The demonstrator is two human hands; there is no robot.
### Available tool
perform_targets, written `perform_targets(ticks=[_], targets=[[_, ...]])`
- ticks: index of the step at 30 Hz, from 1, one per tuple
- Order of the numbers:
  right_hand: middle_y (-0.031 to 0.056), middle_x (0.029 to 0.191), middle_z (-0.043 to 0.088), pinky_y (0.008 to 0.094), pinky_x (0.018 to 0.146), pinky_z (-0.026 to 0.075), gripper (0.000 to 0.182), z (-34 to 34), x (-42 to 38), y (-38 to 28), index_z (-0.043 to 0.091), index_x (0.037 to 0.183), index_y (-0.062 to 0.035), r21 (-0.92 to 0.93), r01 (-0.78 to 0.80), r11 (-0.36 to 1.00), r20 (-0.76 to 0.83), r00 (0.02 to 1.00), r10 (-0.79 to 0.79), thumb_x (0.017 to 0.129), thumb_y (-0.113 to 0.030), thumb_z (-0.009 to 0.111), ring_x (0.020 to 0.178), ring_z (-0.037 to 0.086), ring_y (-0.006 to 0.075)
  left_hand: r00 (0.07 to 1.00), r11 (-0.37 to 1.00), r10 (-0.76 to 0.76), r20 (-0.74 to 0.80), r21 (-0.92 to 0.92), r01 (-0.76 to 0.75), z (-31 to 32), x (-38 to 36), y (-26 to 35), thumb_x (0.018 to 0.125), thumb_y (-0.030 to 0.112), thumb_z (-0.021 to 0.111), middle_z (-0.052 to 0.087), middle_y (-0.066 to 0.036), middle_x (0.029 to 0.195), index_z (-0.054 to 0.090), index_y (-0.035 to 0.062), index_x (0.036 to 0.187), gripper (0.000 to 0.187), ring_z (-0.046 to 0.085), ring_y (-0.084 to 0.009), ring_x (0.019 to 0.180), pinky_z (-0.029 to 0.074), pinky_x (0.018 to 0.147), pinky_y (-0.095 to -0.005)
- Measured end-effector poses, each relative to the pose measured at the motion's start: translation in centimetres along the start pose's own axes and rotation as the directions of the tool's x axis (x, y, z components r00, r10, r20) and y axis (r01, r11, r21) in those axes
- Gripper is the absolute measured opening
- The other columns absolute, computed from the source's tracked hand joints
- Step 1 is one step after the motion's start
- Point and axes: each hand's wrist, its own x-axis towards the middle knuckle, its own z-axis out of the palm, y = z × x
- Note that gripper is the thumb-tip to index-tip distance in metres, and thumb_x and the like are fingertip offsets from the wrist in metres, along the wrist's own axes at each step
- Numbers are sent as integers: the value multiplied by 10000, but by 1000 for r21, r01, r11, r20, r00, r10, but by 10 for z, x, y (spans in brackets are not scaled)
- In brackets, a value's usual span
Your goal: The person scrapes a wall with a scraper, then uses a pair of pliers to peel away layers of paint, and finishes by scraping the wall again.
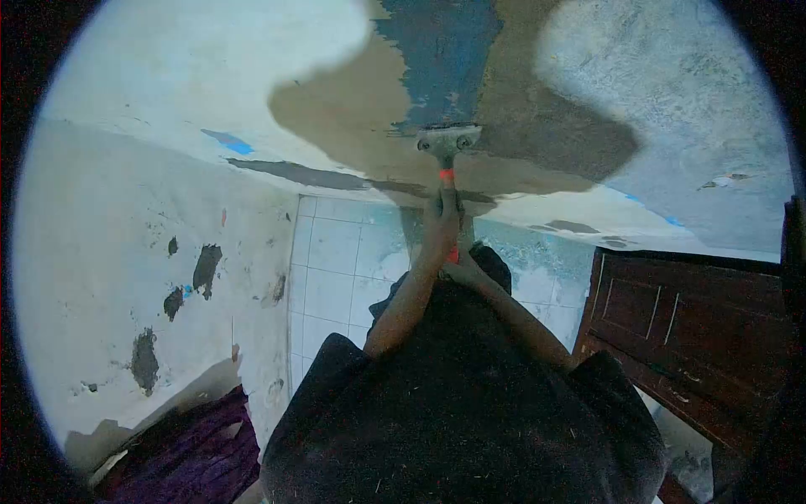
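Note:
A long-handled scraper (448,143) with a wide head and red bands on its handle lies with its blade against the wall (353,109), at the lower end of a blue patch (445,67). My left hand (442,220) is closed round the upper part of the handle. Lower down, near the handle's red end, my right hand (463,267) is closed on it too, its fingers partly hidden. Grey, roughened wall surface shows to the right of the blue patch, and pale paint to the left.
White floor tiles (332,273) lie below the wall, with pale dust or flakes on them. A dark wooden cabinet (688,319) stands at the right. The left wall (101,252) has grey bare spots, and purple cloth (197,445) is at the lower left.

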Motion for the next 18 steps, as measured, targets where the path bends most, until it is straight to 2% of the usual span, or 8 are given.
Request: perform_targets(ticks=[1,3,5,9,11,15,16,18], targets=[[24,817,602,306,641,452,243,3,-5,2,579,944,-58,118,-71,991,-15,997,73,849,-272,644,721,538,122,999,999,-43,25,-11,43,-1,0,4,974,440,374,443,12,561,476,90,783,412,397,-78,438,315,398,-242],[24,804,598,304,636,452,224,7,-7,-12,576,938,-54,235,-130,963,-20,990,139,845,-244,651,716,538,123,995,996,93,-37,17,-93,-2,10,-26,970,464,375,434,17,553,468,95,753,438,388,-82,428,300,391,-248],[23,756,590,310,602,446,216,9,-10,-24,565,921,-37,129,89,988,-71,994,-80,836,-213,658,672,535,124,1000,1000,-28,2,-4,28,-2,4,-16,968,471,374,421,22,542,455,98,724,453,384,-87,418,295,387,-256],[11,723,579,320,577,433,236,5,-12,-13,569,915,-27,69,8,998,-61,998,-4,833,-229,660,639,518,112,998,1000,-20,-65,-15,19,7,-4,15,967,471,383,413,16,529,446,109,707,450,381,-85,416,291,386,-261],[6,721,575,323,560,423,237,3,-4,-10,575,891,-30,-24,-60,998,-52,997,58,834,-245,655,626,507,105,999,998,51,-14,26,-51,-2,6,-10,967,473,384,416,15,531,446,108,703,454,378,-84,417,290,386,-260],[10,695,564,307,550,412,234,8,-7,-29,572,875,-34,130,107,986,-56,993,-100,858,-265,609,617,500,109,994,988,98,-38,121,-93,-3,9,-17,968,475,375,429,14,545,448,99,716,459,384,-83,426,289,385,-258],[-1,710,559,293,563,411,246,1,-5,-43,575,887,-39,53,-107,993,36,994,105,869,-283,597,639,492,100,996,994,83,-42,78,-79,0,5,-2,970,463,380,431,12,549,450,99,720,447,386,-85,427,292,385,-260],[-5,723,559,292,563,414,263,0,-7,-34,573,901,-40,17,-63,998,20,998,63,872,-301,597,645,492,97,997,999,44,-64,18,-43,3,2,1,973,440,389,417,16,535,455,100,717,430,376,-88,418,291,385,-260]])
